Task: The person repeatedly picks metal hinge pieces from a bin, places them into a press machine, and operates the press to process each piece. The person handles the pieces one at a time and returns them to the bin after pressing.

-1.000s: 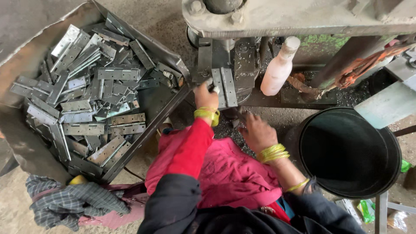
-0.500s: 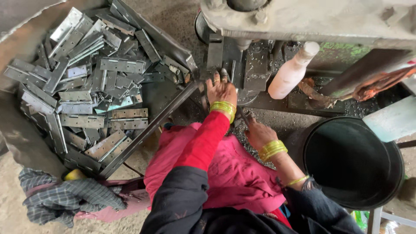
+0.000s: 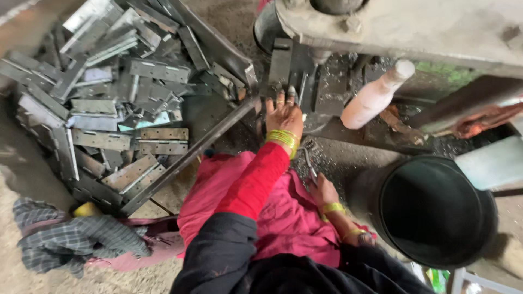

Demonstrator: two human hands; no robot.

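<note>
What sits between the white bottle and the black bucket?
In the head view, between the white bottle and the black bucket lies only grimy ground strewn with small metal scraps.

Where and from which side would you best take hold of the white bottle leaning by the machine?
Grip the white bottle around its wide lower body, coming from the near open side. It leans with its narrow cap up toward the machine, so the neck is crowded and slimmer, while the lower body faces open ground. The left hand is nearest.
</note>
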